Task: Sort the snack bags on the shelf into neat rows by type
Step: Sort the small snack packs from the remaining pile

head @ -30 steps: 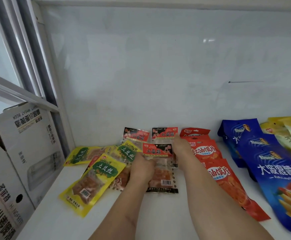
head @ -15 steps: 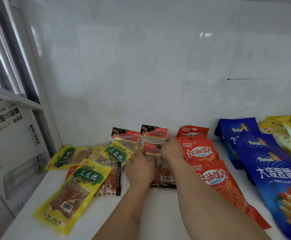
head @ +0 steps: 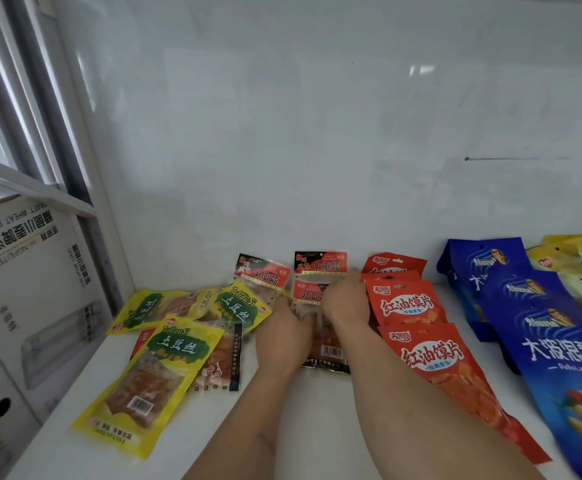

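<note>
Step in hand: both hands, left [head: 284, 336] and right [head: 346, 301], grasp the red-black packs [head: 320, 268] mid-shelf; next, square them toward the rear edge

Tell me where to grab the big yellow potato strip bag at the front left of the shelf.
Pinch the yellow bag at its bottom edge, coming from the front. It lies flat with that edge nearest you and free, while its top overlaps a clear packet beside it.
</note>
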`<action>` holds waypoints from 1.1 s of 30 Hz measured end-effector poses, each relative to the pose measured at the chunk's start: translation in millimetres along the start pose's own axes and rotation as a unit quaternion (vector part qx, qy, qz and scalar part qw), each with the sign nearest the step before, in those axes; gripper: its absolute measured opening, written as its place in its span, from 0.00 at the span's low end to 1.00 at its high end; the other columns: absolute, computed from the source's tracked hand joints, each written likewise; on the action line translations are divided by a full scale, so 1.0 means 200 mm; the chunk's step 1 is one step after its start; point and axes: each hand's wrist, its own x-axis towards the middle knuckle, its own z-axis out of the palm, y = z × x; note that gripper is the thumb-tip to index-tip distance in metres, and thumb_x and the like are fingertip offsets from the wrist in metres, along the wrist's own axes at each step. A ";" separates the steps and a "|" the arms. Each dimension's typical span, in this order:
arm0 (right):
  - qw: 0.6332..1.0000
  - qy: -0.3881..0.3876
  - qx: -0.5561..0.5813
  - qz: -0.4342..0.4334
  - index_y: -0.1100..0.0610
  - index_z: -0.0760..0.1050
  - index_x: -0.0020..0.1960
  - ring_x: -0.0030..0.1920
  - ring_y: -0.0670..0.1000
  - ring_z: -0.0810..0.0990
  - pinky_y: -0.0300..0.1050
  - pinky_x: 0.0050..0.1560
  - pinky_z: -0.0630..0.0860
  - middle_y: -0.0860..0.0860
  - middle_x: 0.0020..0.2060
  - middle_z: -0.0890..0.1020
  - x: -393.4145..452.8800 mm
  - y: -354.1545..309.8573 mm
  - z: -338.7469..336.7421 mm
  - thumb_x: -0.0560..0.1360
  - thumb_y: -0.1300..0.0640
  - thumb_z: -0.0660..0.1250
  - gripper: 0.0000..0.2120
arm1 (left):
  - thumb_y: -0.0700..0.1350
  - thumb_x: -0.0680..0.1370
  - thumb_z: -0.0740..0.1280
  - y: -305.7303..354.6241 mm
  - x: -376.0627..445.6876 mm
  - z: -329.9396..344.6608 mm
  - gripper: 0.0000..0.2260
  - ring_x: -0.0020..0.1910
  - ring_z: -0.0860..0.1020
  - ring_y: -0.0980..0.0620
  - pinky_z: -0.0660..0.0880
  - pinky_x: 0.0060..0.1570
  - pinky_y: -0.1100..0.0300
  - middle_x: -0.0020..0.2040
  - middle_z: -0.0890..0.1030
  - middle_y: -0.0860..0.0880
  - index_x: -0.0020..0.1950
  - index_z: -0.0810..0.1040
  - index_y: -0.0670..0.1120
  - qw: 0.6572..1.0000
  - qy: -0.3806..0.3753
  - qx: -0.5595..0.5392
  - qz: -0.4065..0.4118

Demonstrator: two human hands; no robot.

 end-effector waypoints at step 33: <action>0.960 -0.203 0.185 0.062 0.56 0.71 0.38 0.34 0.49 0.74 0.41 0.36 0.72 0.52 0.35 0.75 -0.22 -0.33 0.22 0.81 0.56 0.62 0.13 | 0.60 0.80 0.61 -0.43 -0.11 -0.65 0.22 0.80 0.52 0.49 0.54 0.75 0.48 0.78 0.64 0.56 0.74 0.66 0.59 0.963 -0.037 0.260 0.054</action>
